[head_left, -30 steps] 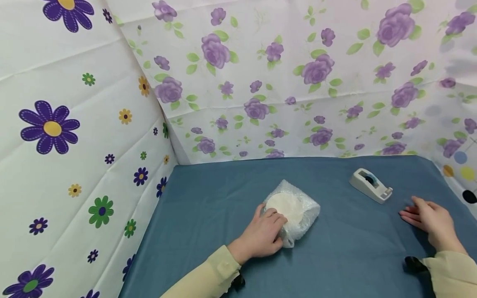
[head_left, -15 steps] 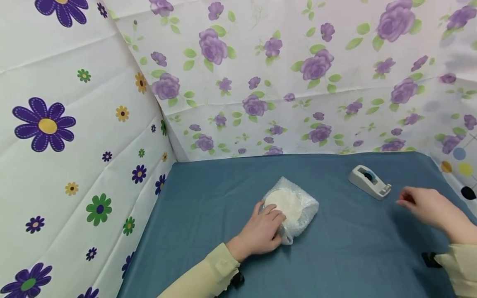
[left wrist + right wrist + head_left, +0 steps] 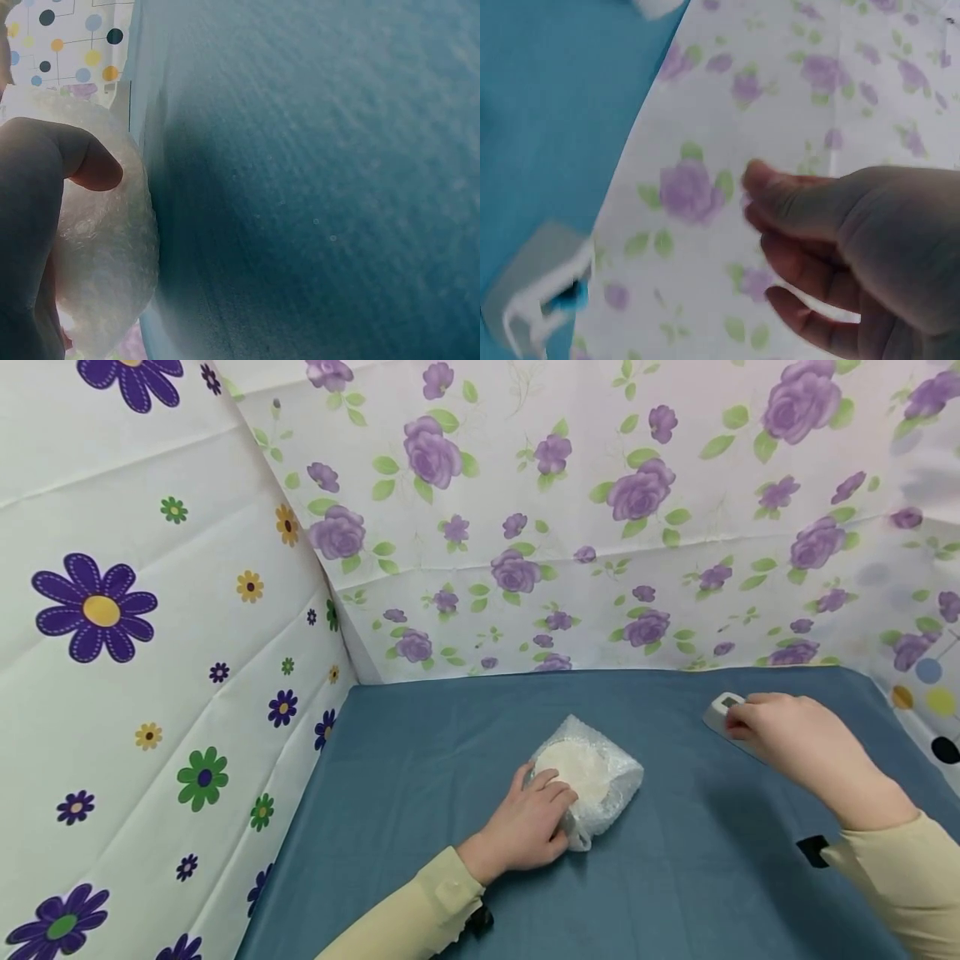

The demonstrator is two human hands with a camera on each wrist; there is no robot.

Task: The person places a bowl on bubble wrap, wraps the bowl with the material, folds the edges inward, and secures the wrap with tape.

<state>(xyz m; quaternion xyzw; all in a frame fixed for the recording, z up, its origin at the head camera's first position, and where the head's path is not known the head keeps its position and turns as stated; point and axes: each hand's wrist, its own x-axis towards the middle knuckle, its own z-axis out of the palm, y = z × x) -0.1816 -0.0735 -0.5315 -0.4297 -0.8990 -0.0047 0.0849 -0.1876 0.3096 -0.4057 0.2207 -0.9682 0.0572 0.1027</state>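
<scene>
A round cream-white object wrapped in bubble wrap, a bubble-wrap package (image 3: 611,785), lies on the blue cloth. My left hand (image 3: 517,827) holds its near left side, fingers over the top. In the left wrist view the bent thumb (image 3: 97,166) presses against the bubble wrap (image 3: 112,247). My right hand (image 3: 810,747) is raised in front of the white tape dispenser (image 3: 717,714), hiding much of it. In the right wrist view, thumb and forefinger meet at their tips, the other fingers are curled, and nothing shows between them. The tape dispenser (image 3: 547,277) stands apart from this hand.
Blue cloth (image 3: 420,760) covers the table. A white floral sheet (image 3: 480,510) hangs along the back edge, and another flowered sheet (image 3: 187,677) slopes down the left side. A dotted sheet (image 3: 926,693) borders the right.
My right hand has drawn its fingers together and moved left from the right side of the table to in front of the tape dispenser. The left hand and package stay put.
</scene>
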